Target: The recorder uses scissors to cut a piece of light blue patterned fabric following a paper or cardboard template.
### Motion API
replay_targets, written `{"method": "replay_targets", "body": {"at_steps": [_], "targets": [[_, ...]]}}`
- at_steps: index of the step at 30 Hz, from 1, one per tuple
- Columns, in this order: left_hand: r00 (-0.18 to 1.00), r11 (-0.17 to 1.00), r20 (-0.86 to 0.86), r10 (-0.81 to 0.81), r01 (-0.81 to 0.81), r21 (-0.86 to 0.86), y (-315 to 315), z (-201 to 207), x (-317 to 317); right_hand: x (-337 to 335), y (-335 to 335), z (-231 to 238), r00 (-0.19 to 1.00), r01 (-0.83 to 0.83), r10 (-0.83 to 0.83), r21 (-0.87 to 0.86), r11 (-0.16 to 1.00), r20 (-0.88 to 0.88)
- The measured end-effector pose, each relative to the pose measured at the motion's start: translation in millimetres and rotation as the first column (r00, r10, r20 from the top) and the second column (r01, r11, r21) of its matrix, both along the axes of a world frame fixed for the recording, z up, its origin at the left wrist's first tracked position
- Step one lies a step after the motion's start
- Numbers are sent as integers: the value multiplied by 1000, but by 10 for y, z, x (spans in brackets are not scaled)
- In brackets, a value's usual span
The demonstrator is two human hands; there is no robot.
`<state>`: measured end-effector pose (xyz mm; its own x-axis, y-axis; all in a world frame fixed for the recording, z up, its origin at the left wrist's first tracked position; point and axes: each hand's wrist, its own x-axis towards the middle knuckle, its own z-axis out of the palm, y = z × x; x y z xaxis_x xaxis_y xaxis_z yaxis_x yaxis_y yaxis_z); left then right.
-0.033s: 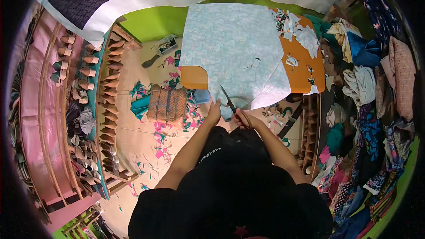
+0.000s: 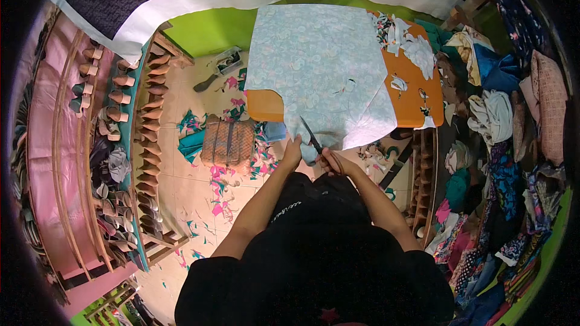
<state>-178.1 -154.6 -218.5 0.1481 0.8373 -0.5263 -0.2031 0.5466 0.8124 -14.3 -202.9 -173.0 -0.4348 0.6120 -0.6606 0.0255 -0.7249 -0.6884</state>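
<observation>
A pale blue-green patterned fabric (image 2: 320, 54) is spread over an orange table (image 2: 266, 105) in front of me, with its near edge hanging toward my body. My left hand (image 2: 292, 152) pinches that near edge at its left corner. In my right hand (image 2: 333, 163) is a pair of scissors (image 2: 312, 135), its dark blades pointing up and to the left across the fabric. The two hands are close together at my waist, and the blade tip lies just above my left fingers. Whether the blades are closed on the cloth is hard to make out.
White fabric scraps (image 2: 417, 54) lie on the table's right side. Left of it, a brown woven bag (image 2: 228, 143) sits on the floor among pink and teal offcuts (image 2: 220, 190). Racks of wooden shoe lasts (image 2: 151, 127) stand at left; piled fabrics (image 2: 492, 115) line the right.
</observation>
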Motion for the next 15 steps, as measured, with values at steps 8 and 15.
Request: {"method": "replay_targets", "body": {"at_steps": [8,15], "targets": [[1000,1000,28,-1,1,15,-8,37,-41,91,-62,202,978,-162,126,228,960,167],[999,999,19,-27,27,-30,-3,-89,-63,57,42,144,974,-191,149,263,946,172]]}}
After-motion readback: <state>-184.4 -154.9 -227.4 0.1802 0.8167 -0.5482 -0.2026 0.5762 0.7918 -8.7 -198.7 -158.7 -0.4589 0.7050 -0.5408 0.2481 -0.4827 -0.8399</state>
